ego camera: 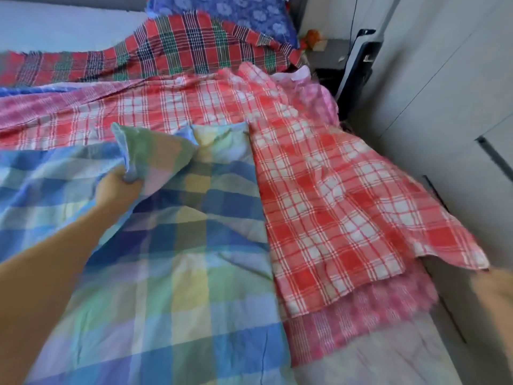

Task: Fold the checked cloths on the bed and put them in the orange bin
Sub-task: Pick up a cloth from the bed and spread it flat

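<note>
The bed fills most of the frame, with the checked cloths spread over it and overlapping. The blue-green checked cloth lies at lower left. The red-and-white checked cloth runs from centre to right, a pink cloth beneath it, and a dark red tartan cloth lies along the top. The orange bin is not in view.

Your left grip, left of centre, holds a bunched corner of the blue-green cloth, raised off the bed. Your right grip is a blur at the lower right edge; I cannot tell how it is set.

Pulling by that one corner will likely skew the fold and may drag the red-and-white cloth where their edges meet. Its lower right corner already overhangs the bed's edge and could slide off. On the right, the pale cupboard doors leave only a narrow gap. The bare mattress at the bottom right is your open room.
</note>
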